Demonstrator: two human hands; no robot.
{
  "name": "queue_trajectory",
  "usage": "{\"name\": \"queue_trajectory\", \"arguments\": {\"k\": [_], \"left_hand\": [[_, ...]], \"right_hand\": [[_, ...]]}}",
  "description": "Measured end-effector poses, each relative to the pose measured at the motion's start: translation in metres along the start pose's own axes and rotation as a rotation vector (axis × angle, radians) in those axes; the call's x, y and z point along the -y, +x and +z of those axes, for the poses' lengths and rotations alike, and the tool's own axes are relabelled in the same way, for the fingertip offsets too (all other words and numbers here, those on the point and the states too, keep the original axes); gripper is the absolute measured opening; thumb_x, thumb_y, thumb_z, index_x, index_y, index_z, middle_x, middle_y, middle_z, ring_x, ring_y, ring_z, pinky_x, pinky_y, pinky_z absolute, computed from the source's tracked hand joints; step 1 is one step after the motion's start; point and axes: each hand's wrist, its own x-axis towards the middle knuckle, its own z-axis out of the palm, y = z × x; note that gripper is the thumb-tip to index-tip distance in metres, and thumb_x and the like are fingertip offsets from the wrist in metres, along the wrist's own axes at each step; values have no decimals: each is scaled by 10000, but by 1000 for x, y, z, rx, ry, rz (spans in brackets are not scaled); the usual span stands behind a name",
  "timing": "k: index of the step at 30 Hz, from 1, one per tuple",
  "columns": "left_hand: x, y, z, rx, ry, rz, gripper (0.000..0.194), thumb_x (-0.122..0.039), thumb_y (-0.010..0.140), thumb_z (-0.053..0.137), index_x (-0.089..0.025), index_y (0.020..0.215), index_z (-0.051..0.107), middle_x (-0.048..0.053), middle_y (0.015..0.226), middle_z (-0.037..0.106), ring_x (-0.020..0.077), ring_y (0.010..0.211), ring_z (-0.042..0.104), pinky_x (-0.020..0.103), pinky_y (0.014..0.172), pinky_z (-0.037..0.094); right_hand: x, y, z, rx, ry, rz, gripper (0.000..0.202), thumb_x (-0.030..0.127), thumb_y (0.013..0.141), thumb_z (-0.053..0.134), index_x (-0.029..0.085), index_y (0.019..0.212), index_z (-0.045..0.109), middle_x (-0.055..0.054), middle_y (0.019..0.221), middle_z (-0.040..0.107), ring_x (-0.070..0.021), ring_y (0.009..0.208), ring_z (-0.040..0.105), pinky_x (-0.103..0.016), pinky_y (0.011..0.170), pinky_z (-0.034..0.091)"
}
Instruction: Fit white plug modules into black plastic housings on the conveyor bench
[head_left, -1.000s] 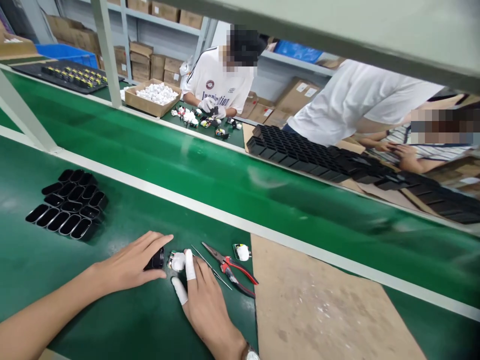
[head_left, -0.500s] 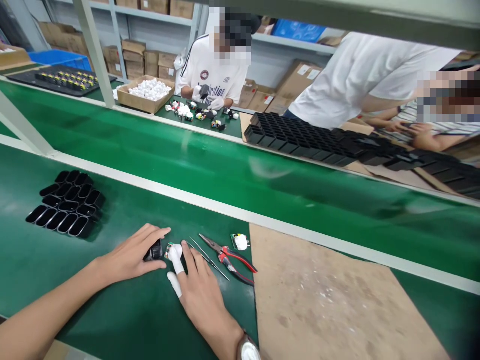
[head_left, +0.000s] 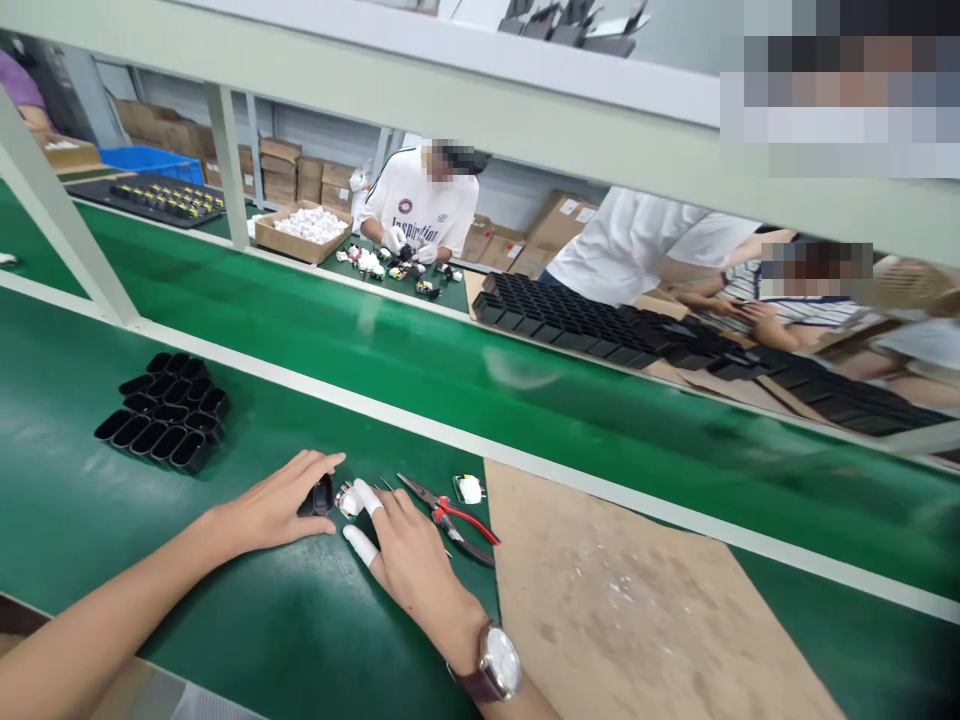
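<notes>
My left hand (head_left: 277,503) curves around a small black plastic housing (head_left: 322,495) on the green table, thumb and fingers on either side of it. Just right of the housing's open end is a small circuit board (head_left: 348,500) with a white top. My right hand (head_left: 415,555) wears white finger cots on thumb and index finger. Its index fingertip touches the board, while the thumb stays apart. Beyond that hand lie red-and-black long-nose pliers (head_left: 441,508). The tweezers (head_left: 386,484) are mostly hidden under the fingers. Another circuit board (head_left: 469,488) with a white top sits past the pliers.
Several empty black housings (head_left: 161,415) stand grouped at the left. A cardboard sheet (head_left: 622,600) covers the table at right. Behind the white rail runs a green conveyor belt (head_left: 360,345). Across it, a gloved co-worker (head_left: 420,205) handles parts near rows of black housings (head_left: 570,315).
The camera view has tilted up and shifted slightly left. My right hand now covers more of the tweezers. Both hands stay at the housing and board.
</notes>
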Motion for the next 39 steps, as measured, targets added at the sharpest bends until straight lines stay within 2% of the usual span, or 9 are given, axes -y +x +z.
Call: {"name": "queue_trajectory", "arguments": {"k": [2, 5, 7, 11, 18, 22, 27, 33, 39], "left_hand": [[1, -1, -3, -2, 6, 0, 848, -394, 938, 776, -309, 1641, 310, 118, 1420, 553, 324, 1280, 595, 489, 1084, 541], [1, -3, -6, -12, 31, -10, 895, -384, 914, 806, -315, 1647, 298, 117, 1391, 560, 332, 1257, 602, 497, 1069, 548], [1, -4, -8, -7, 39, -20, 894, -365, 919, 804, -321, 1648, 289, 112, 1376, 562, 326, 1252, 601, 498, 1070, 546], [0, -4, -8, 2, 56, -27, 922, -372, 912, 819, -327, 1652, 271, 107, 1358, 568, 319, 1242, 599, 499, 1080, 538], [-3, -3, -4, -2, 89, -13, 870, -363, 972, 748, -329, 1664, 222, 104, 1316, 591, 302, 1189, 614, 505, 1062, 547], [-4, -2, -3, 6, 46, -45, 803, -266, 1016, 671, -354, 1664, 205, 88, 1360, 597, 272, 1224, 623, 462, 1072, 554], [-3, 0, 2, -14, -6, 6, 793, -200, 1031, 632, -370, 1668, 191, 82, 1427, 611, 260, 1311, 594, 469, 1122, 528], [-7, -1, 11, -41, -28, 89, 827, -143, 1026, 620, -339, 1685, 161, 108, 1429, 638, 250, 1334, 590, 428, 1075, 569], [-6, -3, 13, -77, 33, 111, 882, -137, 1024, 619, -301, 1701, 78, 123, 1433, 654, 268, 1359, 587, 477, 1113, 547]], "right_hand": [[0, 3, 1, -1, -15, 1, 333, 293, 1008, 671, 151, 1310, 670, -140, 1198, 711, -306, 1022, 646, -425, 808, 638], [0, 3, 7, -39, -1, -17, 170, 160, 974, 664, 183, 1129, 729, -121, 1150, 706, -296, 990, 650, -437, 837, 628], [1, 1, 9, -88, 58, -1, 272, 126, 975, 639, 171, 1238, 692, -125, 1175, 696, -290, 1003, 646, -431, 846, 626], [3, -6, 11, -160, 152, 98, 472, 253, 1034, 609, 114, 1472, 505, -166, 1251, 665, -315, 1080, 632, -477, 874, 623], [5, -6, 19, -221, 197, 89, 301, 156, 1005, 617, 145, 1304, 586, -146, 1227, 672, -309, 1051, 639, -489, 875, 609], [4, -5, 15, -347, 254, 123, 344, 143, 1013, 602, 117, 1351, 547, -145, 1157, 684, -286, 990, 647, -450, 813, 608], [1, -11, -2, -504, 393, 110, 429, 45, 963, 611, 129, 1378, 541, -167, 1230, 658, -279, 1118, 628, -449, 923, 583], [6, -15, -8, -497, 416, 65, 569, 26, 921, 655, 127, 1461, 504, -180, 1244, 657, -300, 1102, 620, -456, 878, 588], [8, -14, -8, -456, 383, 108, 725, 68, 951, 626, 129, 1611, 332, -170, 1199, 681, -300, 1032, 634, -459, 834, 595]]}}
